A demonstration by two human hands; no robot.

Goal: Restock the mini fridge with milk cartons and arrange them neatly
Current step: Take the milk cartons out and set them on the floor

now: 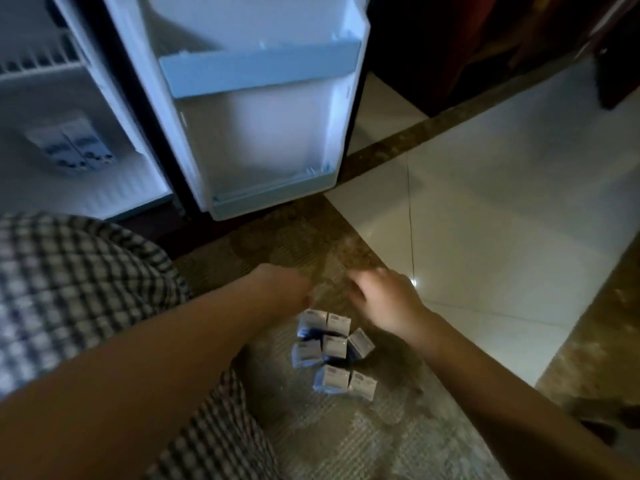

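Forearms extend over carpet (346, 445): left hand (284, 289) curled under, contents can't tell, right hand (384, 299) loosely open, empty, milk cartons (332, 351) upright, clustered just camera-side between both wrists, two shelved cartons (71, 143) in mini fridge (104, 188) ahead-left.

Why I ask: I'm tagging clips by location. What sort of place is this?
Likely a hotel room, though maybe a home: a floor-level mini fridge, patterned carpet beside glossy tiles, dark furniture.
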